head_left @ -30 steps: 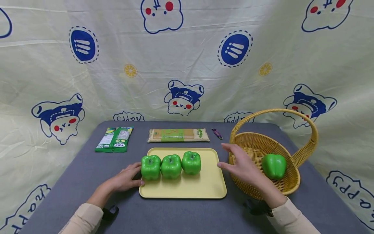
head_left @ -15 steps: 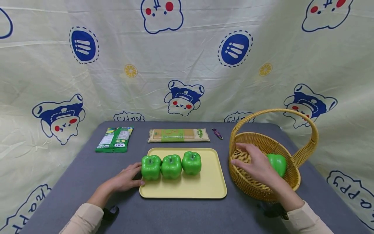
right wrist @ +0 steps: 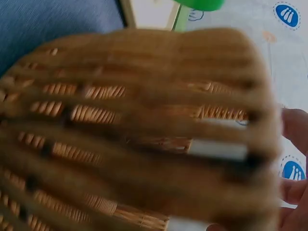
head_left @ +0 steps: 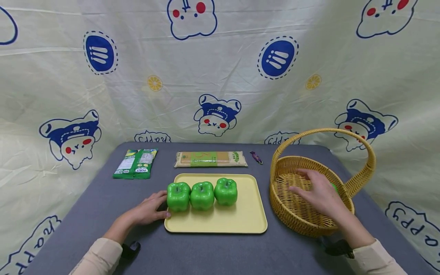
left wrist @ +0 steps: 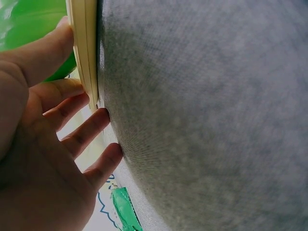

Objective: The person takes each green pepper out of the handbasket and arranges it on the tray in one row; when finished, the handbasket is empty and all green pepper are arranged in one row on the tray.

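Note:
In the head view my left hand [head_left: 149,210] touches the left edge of the yellow tray [head_left: 247,215]. Its thumb rests on the rim [left wrist: 83,45] in the left wrist view, fingers spread. Three green bell peppers stand in a row on the tray: a left one [head_left: 178,196], a middle one [head_left: 202,196] and a right one [head_left: 225,191]. Over the wicker basket [head_left: 292,215], my right hand [head_left: 319,193] hovers with thumb and fingers apart. It covers most of another green bell pepper [head_left: 335,187] inside. Basket weave [right wrist: 144,57] fills much of the right wrist view.
Behind the tray lie a long packet of noodles [head_left: 211,159] and a small purple wrapped sweet [head_left: 256,157]. A green snack bag [head_left: 135,164] is at the back left. The basket's tall arched handle [head_left: 323,130] rises on the right. A printed curtain hangs behind the table.
My right hand has moved right, from between the tray and basket to above the basket's inside, now covering the pepper there. The left hand keeps its place on the tray edge.

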Motion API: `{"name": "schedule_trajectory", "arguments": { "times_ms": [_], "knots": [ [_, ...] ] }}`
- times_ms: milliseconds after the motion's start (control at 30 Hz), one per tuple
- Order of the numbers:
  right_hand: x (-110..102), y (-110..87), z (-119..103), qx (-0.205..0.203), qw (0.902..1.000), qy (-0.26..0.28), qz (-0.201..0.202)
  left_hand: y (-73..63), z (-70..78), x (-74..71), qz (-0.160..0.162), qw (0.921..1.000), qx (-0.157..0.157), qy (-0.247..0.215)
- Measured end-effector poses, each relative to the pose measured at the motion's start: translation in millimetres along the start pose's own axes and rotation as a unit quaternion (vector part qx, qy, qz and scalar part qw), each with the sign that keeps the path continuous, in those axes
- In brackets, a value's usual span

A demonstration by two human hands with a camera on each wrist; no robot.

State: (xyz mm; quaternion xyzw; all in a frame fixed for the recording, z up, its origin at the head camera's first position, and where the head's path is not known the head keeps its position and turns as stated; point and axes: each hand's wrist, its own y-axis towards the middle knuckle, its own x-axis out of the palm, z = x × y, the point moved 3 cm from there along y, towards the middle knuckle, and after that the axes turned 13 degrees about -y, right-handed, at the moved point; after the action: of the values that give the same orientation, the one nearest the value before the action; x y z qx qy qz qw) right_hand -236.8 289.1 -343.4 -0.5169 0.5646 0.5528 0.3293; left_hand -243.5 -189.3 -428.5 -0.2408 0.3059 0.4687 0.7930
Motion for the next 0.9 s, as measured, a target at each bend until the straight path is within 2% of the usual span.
{"name": "schedule_trajectory", "arguments": {
  "times_ms": [200, 433, 700, 900],
  "knots": [
    [2, 0.0, 16, 0.023, 0.9993, -0.03, 0.002, 1.6, -0.2, 0.7, 0.0, 1.0, -0.002, 0.0],
    [5, 0.5, 32, 0.032, 0.998, -0.047, 0.026, 1.8, 0.3, 0.3, -0.001, 1.0, -0.004, -0.004],
    [9, -0.1, 46, 0.062, 0.9958, -0.068, 0.003, 0.9, -3.3, 0.7, 0.001, 1.0, -0.003, 0.002],
    [11, -2.0, 54, 0.063, 0.9948, -0.079, 0.005, 0.5, -3.4, 0.8, 0.002, 1.0, 0.002, -0.002]
  ]
}}
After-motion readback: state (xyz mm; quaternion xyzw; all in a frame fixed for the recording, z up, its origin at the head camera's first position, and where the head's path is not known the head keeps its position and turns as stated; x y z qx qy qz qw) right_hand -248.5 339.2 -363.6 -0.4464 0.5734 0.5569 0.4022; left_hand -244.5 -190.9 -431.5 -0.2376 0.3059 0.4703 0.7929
